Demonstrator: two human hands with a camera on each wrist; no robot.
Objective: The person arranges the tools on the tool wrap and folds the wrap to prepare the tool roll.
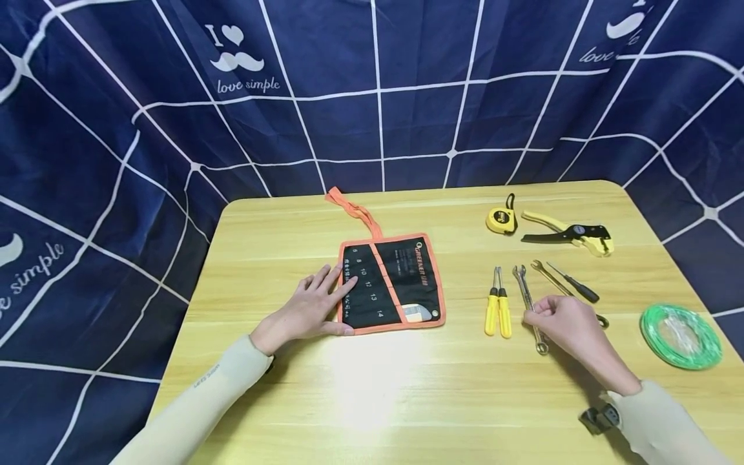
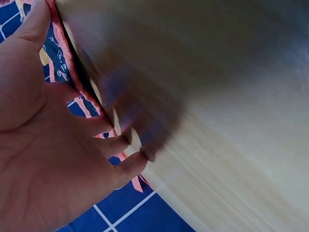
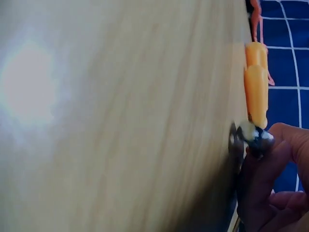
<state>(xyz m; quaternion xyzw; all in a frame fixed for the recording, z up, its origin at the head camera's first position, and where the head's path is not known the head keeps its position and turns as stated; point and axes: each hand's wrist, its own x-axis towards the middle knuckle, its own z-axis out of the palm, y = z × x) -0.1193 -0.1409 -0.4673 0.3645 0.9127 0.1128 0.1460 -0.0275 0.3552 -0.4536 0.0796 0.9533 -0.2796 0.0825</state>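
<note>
My left hand rests with spread fingers on the left edge of a black tool pouch, which has orange trim and printed numbers. In the left wrist view, the fingertips lie along the orange edge. My right hand pinches a silver combination wrench between thumb and fingers. Its ring end is close over the table in the right wrist view. Under that hand lies another wrench, its middle hidden. Two yellow-handled screwdrivers lie left of the held wrench.
A black-handled screwdriver lies beyond my right hand. Farther back are a yellow tape measure and yellow-and-black wire strippers. At the right is a coil of green wire. A blue curtain hangs behind the table.
</note>
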